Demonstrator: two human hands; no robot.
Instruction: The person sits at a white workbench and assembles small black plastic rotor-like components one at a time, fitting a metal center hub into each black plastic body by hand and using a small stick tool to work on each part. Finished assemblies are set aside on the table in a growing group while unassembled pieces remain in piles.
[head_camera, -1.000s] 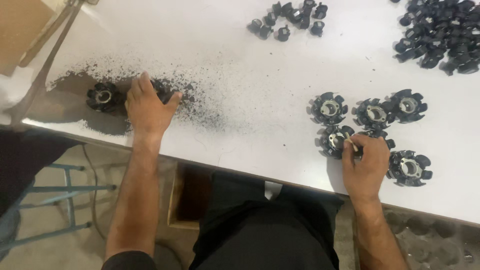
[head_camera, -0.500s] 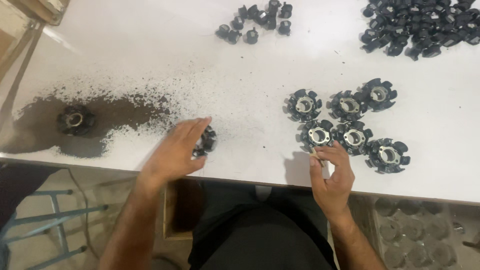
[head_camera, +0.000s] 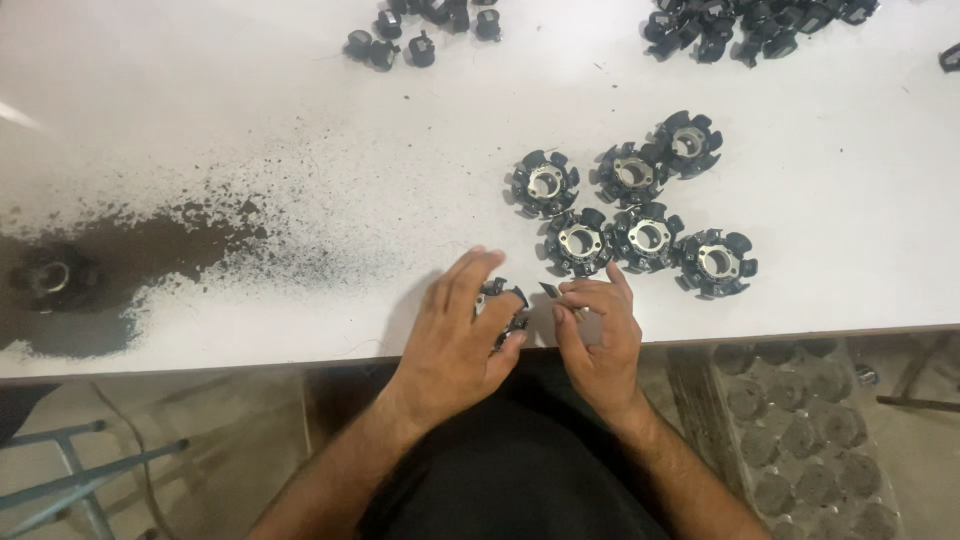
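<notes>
My left hand (head_camera: 462, 335) grips a black star-shaped part (head_camera: 506, 305) with a metal hub at the near edge of the white table (head_camera: 250, 110). My right hand (head_camera: 598, 335) is right beside it, pinching a small thin dark piece (head_camera: 553, 291) between thumb and fingers, close to that part. Just beyond my hands lie several finished-looking black star-shaped parts (head_camera: 632, 205) with shiny centre rings, grouped together.
A patch of dark powder (head_camera: 150, 260) spreads over the table's left side, with one more star-shaped part (head_camera: 48, 277) sitting in it. Small black pieces (head_camera: 420, 25) lie at the far middle, a larger heap (head_camera: 750, 25) at the far right. Moulded trays (head_camera: 800, 430) stand below the table.
My left hand carried a star-shaped part from the powder patch rightward to the table's near edge. My right hand drew back from the group and now meets it.
</notes>
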